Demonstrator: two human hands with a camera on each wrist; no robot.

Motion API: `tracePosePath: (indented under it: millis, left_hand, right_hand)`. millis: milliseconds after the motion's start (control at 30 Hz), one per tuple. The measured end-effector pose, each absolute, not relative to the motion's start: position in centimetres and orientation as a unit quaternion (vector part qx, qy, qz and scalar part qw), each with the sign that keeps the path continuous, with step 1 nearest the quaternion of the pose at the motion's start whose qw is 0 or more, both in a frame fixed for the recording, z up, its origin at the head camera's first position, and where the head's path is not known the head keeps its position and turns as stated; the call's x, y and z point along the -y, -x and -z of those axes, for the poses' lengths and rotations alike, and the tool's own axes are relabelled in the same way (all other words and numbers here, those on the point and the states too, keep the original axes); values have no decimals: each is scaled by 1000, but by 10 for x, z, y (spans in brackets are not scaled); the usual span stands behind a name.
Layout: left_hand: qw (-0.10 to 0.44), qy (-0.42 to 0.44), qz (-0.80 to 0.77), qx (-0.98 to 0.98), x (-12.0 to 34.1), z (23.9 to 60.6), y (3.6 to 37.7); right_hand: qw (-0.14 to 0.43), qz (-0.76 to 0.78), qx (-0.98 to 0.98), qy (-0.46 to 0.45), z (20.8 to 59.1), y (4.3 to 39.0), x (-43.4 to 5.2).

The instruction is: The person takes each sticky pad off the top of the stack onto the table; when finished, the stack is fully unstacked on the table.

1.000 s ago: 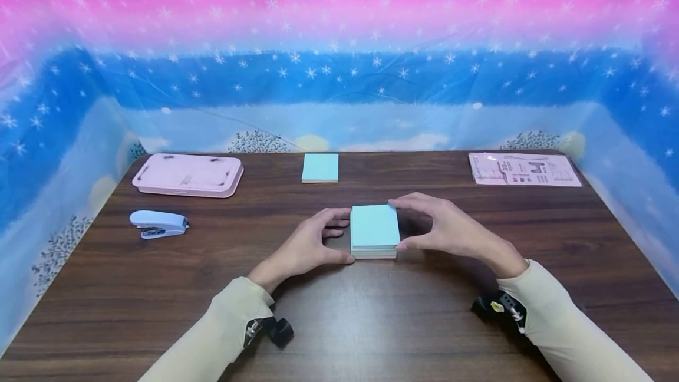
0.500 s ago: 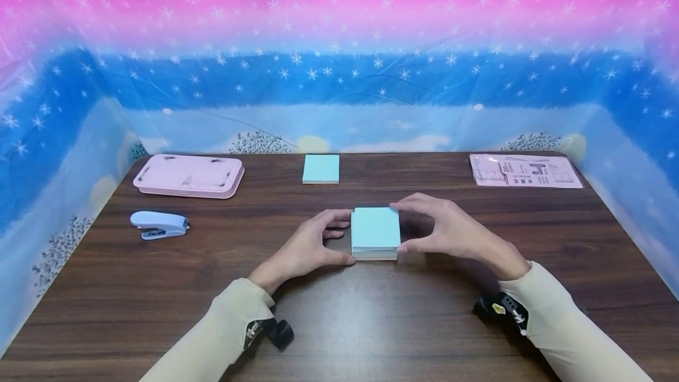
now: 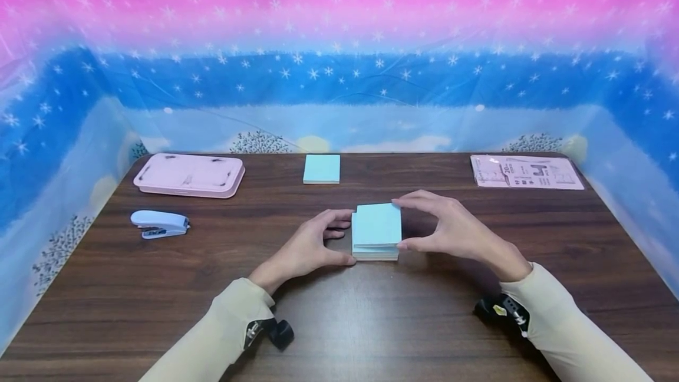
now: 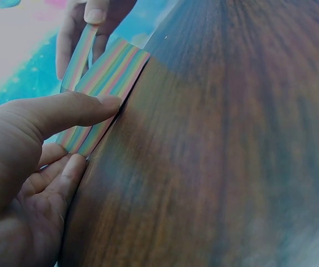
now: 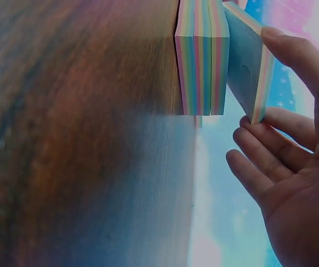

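A pale blue stapler [image 3: 159, 223] and a flat pink case [image 3: 189, 175] are seen at the left of the dark wood counter [image 3: 339, 323], well apart from the work at the middle. A thin blue pad of notes [image 3: 321, 168] lies near the far edge, and a printed packet [image 3: 526, 171] rests at the far right corner.

At the centre, a block of sticky notes [image 3: 375, 252] is steadied on the counter by the left hand [image 3: 310, 247]; its thumb is laid against the near left corner and its fingers along the left side, the grip narrow and pressed to the block rather than wrapped round it. In the left wrist view the rainbow-striped edge of the block [image 4: 101, 97] is shown under the thumb.

A top wad of sheets [image 3: 378, 224] is pinched between thumb and fingers of the right hand [image 3: 456, 230] and is seen tilted up and slightly askew from the rest. The right wrist view shows the wad [image 5: 247, 69] parted from the block [image 5: 202, 58] at the near edge, while whether it is joined at the far edge cannot be told.

The separation appears to be only begun: the wad is lifted at one side but not carried clear, and the stapler remains untouched.
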State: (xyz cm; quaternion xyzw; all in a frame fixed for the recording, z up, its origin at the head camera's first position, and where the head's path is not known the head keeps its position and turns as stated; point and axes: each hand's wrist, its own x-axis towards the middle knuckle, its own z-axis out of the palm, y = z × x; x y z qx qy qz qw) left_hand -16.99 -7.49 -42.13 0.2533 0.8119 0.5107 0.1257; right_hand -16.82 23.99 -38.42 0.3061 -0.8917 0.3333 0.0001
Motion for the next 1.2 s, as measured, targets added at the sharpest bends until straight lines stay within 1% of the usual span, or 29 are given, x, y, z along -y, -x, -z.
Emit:
tracePosePath:
  millis: [667,1200]
  left_hand:
    - [129,-259,-513,-808,78,420,172]
    - [139,-258,-515,-806,78,422,170]
  right_hand:
    - [17,-336,895,-294,377,170,-242]
    - [37,-349,899,-264,365,175,-245]
